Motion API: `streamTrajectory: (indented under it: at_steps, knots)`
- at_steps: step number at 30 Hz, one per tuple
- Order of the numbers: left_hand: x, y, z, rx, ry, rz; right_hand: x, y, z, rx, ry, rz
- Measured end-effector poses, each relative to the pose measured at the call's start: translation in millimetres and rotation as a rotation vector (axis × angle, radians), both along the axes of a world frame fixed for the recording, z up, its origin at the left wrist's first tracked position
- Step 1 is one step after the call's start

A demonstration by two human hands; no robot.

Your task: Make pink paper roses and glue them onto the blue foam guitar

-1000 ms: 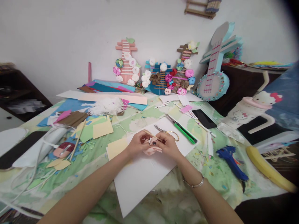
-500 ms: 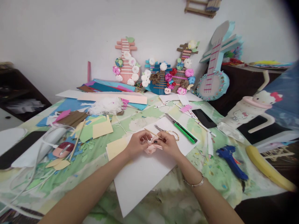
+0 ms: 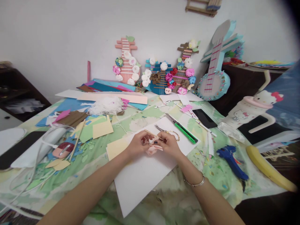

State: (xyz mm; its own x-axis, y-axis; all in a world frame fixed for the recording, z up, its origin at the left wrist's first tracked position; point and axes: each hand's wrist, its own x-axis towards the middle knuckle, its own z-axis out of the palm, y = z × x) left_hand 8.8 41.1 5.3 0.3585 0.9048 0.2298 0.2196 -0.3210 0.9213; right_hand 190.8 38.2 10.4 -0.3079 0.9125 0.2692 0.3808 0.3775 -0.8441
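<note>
We have a green-patterned tablecloth (image 3: 180, 200), pale wall (image 3: 70, 40) behind. Our left hand (image 3: 138, 143) and right hand (image 3: 170, 144) are mostly closed, fingertips pinching one piece of crumpled pink paper (image 3: 152, 151) over one white sheet (image 3: 138, 184). One thin stick (image 3: 150, 133) between them; can't tell which grips it. We count one pair of scissors (image 3: 161, 129), one cutter (image 3: 184, 130), one banana (image 3: 269, 169).

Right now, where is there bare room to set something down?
The near part of the white sheet, this side of the left hand and right hand. A narrow tablecloth strip lies between glue gun and banana. Crowded: beyond the right hand, with scissors and green cutter; leftward, with yellow paper and leaf cutouts.
</note>
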Motion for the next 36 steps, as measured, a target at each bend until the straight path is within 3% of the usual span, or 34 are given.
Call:
streamTrajectory:
  at_steps: [10,16,20,24,30,36]
  knots:
    - [2,-3,2.2,0.206,0.071,0.024,0,-1,2.3,0.028,-0.065,-0.034]
    - [1,-2,-3.8,-0.009,-0.167,-0.053,-1,0,3.0,-0.035,0.002,0.007]
    - [0,-2,1.5,-0.158,-0.262,-0.124,-2,0,3.2,-0.086,0.087,0.03]
    - [0,-1,7.7,-0.191,-0.29,-0.081,-2,1,2.7,-0.124,0.154,0.029]
    - [-1,1,4.4,-0.245,-0.353,-0.079,-1,3,0.8,-0.171,0.203,0.013]
    - [1,1,3.0,-0.331,-0.433,-0.172,-1,3,1.3,-0.202,0.232,-0.008]
